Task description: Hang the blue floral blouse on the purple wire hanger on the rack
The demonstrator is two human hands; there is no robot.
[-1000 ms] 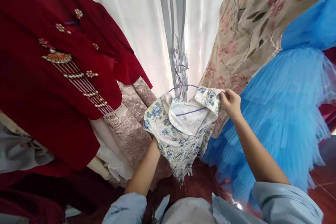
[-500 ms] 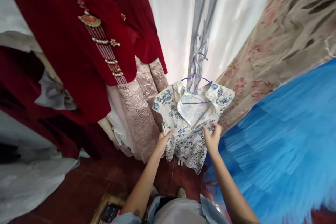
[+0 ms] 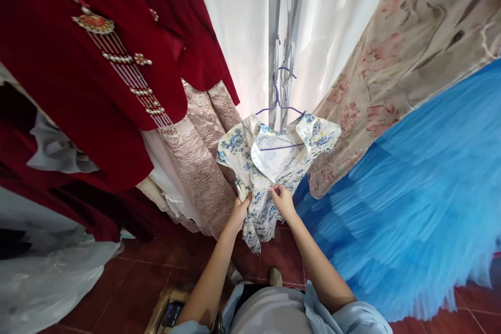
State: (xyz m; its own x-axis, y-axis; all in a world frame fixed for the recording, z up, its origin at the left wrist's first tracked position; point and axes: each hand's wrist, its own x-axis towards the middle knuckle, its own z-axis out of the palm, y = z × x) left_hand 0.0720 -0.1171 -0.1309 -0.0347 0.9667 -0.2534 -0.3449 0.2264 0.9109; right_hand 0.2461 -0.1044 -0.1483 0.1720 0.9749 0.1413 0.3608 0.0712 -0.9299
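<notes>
A small white dress with blue flowers (image 3: 270, 167) hangs on a purple wire hanger (image 3: 278, 107) hooked to a grey metal stand (image 3: 282, 31). My left hand (image 3: 239, 210) grips the dress's left side at the waist. My right hand (image 3: 282, 199) pinches the fabric at the front middle, just below the open collar. Both hands sit close together on the dress.
A dark red jacket with pearl trim (image 3: 97, 73) over a pink brocade skirt (image 3: 199, 156) hangs at left. A beige floral gown (image 3: 391, 57) and a blue tulle dress (image 3: 410, 203) hang at right. White curtain behind. Red tiled floor (image 3: 129, 292) below.
My right hand came down from the dress's right shoulder to its front middle. My left hand stayed at the left side. Both hands drew closer together.
</notes>
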